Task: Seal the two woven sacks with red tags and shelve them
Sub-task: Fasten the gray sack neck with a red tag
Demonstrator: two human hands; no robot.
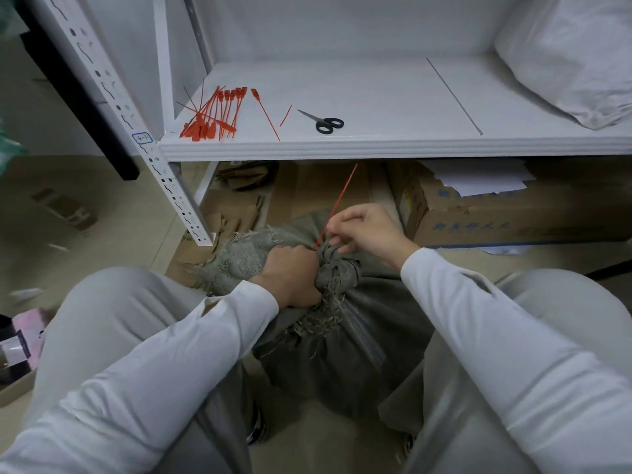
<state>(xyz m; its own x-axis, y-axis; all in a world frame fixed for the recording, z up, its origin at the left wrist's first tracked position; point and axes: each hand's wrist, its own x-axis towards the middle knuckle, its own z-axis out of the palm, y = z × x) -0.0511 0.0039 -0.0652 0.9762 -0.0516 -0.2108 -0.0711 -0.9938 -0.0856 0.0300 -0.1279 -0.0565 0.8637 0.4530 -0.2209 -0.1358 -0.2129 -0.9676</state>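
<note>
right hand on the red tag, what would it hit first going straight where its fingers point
Likely the bunched neck of the woven sack, then the left hand gripping it; depth unclear.

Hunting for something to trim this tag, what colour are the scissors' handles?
Black handles on the scissors; head view.

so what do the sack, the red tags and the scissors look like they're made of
The sack: coarse woven fibre, possibly plastic or jute, matt grey-green; the weave shows and loose strands fray at the gathered neck. The red tags: thin flexible plastic, smooth; the long tails bend. The scissors: bare shiny metal blades, black handles, probably plastic.
</note>
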